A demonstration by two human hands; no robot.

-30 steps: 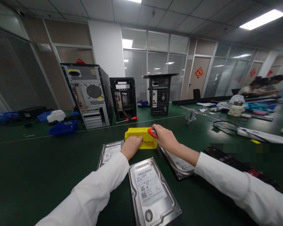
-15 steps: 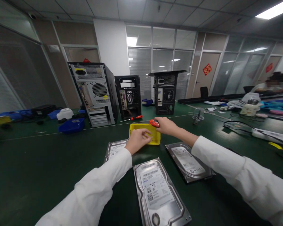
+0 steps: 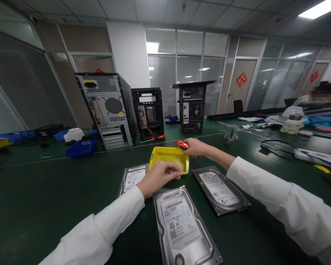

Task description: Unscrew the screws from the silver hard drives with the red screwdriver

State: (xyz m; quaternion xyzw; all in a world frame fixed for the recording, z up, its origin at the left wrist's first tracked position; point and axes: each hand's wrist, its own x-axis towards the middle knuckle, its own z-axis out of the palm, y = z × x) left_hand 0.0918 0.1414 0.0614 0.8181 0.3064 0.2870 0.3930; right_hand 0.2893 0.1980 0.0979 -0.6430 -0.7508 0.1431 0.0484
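Note:
A small yellow tray (image 3: 168, 154) sits on the green table beyond three hard drives. My left hand (image 3: 157, 176) has its fingers pinched together just in front of the tray's near rim; what it holds, if anything, is too small to make out. At the tray's far right corner my right hand (image 3: 195, 147) is closed round a red-handled screwdriver (image 3: 182, 144). One hard drive (image 3: 182, 226) lies nearest me, a second (image 3: 220, 189) under my right forearm, a third (image 3: 132, 177) to the left behind my left wrist.
Three computer cases (image 3: 107, 108) (image 3: 148, 112) (image 3: 192, 106) stand at the back, with another red screwdriver (image 3: 157, 137) before them. Blue bins (image 3: 81, 148) lie at the left. Cables and devices (image 3: 292, 147) are on the right, where another person (image 3: 317, 96) sits far off.
My left hand has drawn back from the tray toward me, fingers pinched. The tray now shows its open inside. My right hand has stayed at the tray's far corner with the screwdriver.

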